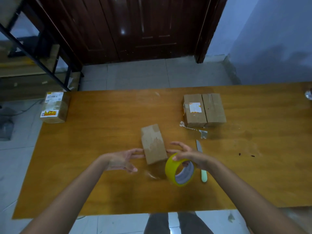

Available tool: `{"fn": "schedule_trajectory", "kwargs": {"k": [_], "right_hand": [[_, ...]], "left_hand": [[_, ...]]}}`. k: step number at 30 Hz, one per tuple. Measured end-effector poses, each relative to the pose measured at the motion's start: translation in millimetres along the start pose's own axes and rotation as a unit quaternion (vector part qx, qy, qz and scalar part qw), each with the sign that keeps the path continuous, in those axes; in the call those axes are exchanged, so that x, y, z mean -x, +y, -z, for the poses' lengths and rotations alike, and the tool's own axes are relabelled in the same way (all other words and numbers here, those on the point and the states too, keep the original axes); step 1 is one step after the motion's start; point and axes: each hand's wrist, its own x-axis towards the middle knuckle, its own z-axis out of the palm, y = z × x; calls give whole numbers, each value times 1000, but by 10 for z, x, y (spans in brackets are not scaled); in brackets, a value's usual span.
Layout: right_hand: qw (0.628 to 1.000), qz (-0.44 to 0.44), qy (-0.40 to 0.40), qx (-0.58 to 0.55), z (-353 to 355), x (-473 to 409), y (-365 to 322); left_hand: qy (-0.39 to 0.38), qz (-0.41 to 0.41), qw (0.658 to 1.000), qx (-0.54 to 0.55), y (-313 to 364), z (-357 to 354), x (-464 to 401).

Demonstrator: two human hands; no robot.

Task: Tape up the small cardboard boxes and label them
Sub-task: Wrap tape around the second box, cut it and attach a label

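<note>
At the table's (84,166) far left corner sits a labelled box (55,107). Your left hand (121,160) is open, fingertips touching the left side of the small cardboard box (153,144) lying mid-table. Just right of that box, your right hand (189,155) grips the yellow tape roll (179,169), held above the table near the box's front corner. A knife (201,162) lies beside it; two more boxes (204,109) stand behind to the right.

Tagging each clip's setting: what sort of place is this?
Probably a room in a home used as a small parcel-packing spot: a wooden table carrying cardboard boxes and a labelled parcel, a tiled floor, and a dark wooden door behind.
</note>
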Motion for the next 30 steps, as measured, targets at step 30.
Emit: {"fn": "schedule_trajectory", "kwargs": {"k": [30], "right_hand": [[881, 258, 346, 194, 63, 560, 89]], "left_hand": [[400, -44, 914, -56, 635, -261, 11]]}}
